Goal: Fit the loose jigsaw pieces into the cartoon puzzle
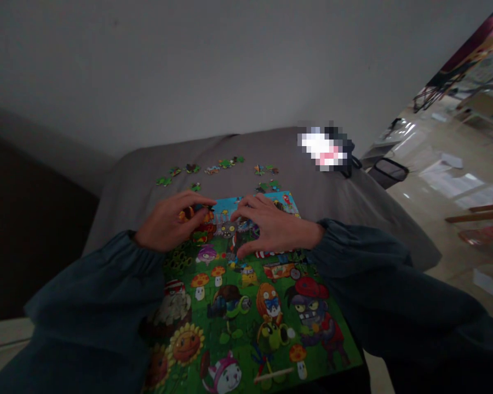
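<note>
Grey wall [181,65], grey-covered bed [353,202], shiny tile floor [431,142] w/ papers [449,180], dim rm.

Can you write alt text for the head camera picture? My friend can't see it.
The left hand and right hand reach over a bright cartoon jigsaw puzzle lying on a gray cloth. Loose puzzle pieces are scattered on the cloth beyond it.

The jigsaw puzzle [246,323] is mostly bright green, patterned with orange sunflowers, red-capped cartoon figures and white-stemmed mushrooms, with blue sky along its far edge. Green and orange loose pieces [225,163] dot the grey bed cover [148,164]; the sleeves [98,284] are dark teal.
</note>
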`<state>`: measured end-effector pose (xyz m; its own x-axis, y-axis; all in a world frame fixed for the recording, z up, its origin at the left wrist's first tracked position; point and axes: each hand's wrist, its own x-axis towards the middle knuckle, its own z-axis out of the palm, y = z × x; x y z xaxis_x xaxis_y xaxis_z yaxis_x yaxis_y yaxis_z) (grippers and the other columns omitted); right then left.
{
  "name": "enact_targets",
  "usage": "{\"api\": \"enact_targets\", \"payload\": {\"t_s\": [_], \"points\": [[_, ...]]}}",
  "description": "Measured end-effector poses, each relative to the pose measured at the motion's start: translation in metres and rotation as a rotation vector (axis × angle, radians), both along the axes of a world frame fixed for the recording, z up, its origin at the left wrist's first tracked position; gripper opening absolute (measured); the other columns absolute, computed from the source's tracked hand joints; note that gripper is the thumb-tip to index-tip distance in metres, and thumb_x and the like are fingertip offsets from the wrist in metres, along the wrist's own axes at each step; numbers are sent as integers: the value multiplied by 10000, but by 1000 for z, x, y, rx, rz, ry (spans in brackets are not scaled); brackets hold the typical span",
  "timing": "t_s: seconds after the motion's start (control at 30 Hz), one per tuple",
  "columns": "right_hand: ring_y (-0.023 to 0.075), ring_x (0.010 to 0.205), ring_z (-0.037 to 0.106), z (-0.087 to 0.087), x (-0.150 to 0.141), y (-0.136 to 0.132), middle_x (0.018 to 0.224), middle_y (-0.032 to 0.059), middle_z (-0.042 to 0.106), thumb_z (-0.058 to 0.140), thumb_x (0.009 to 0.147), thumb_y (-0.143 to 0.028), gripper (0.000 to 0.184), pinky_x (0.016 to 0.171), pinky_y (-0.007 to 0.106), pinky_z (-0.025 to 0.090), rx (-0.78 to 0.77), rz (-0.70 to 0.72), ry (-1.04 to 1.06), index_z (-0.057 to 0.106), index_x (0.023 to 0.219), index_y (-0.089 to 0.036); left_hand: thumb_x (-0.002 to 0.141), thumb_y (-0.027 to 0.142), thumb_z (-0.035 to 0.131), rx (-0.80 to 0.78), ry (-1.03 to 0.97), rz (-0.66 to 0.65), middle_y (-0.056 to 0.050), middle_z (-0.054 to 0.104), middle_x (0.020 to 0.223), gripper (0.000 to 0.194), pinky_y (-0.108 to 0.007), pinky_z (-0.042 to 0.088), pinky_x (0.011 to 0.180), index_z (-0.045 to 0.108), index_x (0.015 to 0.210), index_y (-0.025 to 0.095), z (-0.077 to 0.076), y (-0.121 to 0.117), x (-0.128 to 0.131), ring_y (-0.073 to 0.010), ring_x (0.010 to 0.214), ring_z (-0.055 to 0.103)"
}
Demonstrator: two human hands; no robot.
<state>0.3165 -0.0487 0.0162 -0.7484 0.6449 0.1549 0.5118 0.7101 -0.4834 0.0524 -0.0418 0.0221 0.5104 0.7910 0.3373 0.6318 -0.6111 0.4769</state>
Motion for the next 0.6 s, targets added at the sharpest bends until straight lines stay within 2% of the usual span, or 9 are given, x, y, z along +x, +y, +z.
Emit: {"api": "enact_targets", "payload": {"t_s": [0.1,0.23,0.4,0.6], "points": [[301,1153,467,-3,1,2,1226,115,528,818,690,-596,702,1006,471,405,37,19,-57,600,1212,-179,927,317,535,4,15,14,-62,703,985,277,-251,498,639,715,1081,173,-1,0,0,-119,671,598],[289,1125,471,-2,5,8,1212,114,550,833,718,-516,610,977,446,410,79,26,-64,627,1181,-178,926,313,524,13,27,13,-67,703,974,282,-262,506,653,721,1068,169,0,0,0,-128,684,607],[266,1066,507,2,4,1,1097,86,610,777,759,-572,495,950,424,412,104,156,-29,690,1056,-184,930,313,517,26,39,4,-66,707,975,285,-272,520,691,720,1073,174,0,1,-1,-139,717,616],[240,1016,545,-1,0,-5,1053,92,663,684,898,-451,341,934,403,428,144,255,-85,731,1086,-170,934,321,509,29,48,6,-67,707,979,293,-281,527,713,723,1076,180,-2,1,0,-145,737,622]]}}
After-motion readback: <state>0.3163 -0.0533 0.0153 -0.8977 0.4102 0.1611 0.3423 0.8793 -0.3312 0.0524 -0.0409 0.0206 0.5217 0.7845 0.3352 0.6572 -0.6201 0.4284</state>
